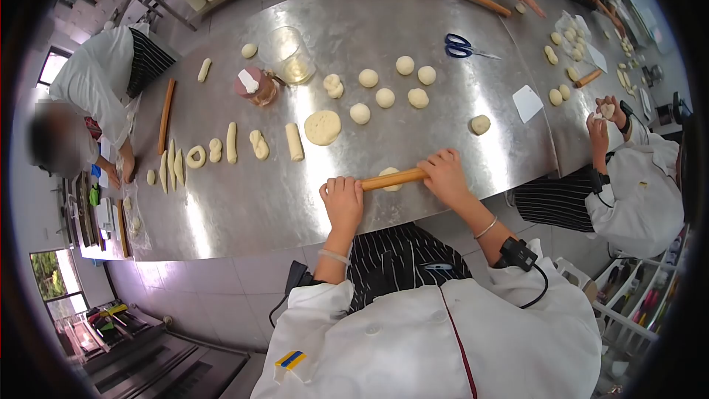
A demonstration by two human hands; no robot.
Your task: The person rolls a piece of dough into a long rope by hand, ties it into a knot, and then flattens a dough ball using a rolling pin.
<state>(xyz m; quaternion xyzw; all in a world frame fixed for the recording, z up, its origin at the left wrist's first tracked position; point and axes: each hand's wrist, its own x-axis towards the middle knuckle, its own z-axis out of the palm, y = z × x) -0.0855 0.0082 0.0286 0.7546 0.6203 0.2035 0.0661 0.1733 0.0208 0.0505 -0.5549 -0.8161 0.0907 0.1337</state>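
A wooden rolling pin (399, 178) lies across a small piece of dough (391, 179) near the table's front edge. Its left end is under my left hand (343, 199), whose fingers are closed over it. My right hand (444, 174) grips the other end. Part of the dough is hidden beneath the pin. Beyond my left hand lies a flat round of dough (323, 128), with a dough roll (294, 142) beside it. Past my right hand sits a single dough ball (480, 125).
Several dough balls (385, 98) and shaped pieces (232, 142) lie on the metal table (244, 229). A glass jar (255, 86), a clear container (288, 55), blue scissors (469, 48) and a white scraper (527, 104) stand farther back. Co-workers are around the table, one rolling pin (167, 116) at left.
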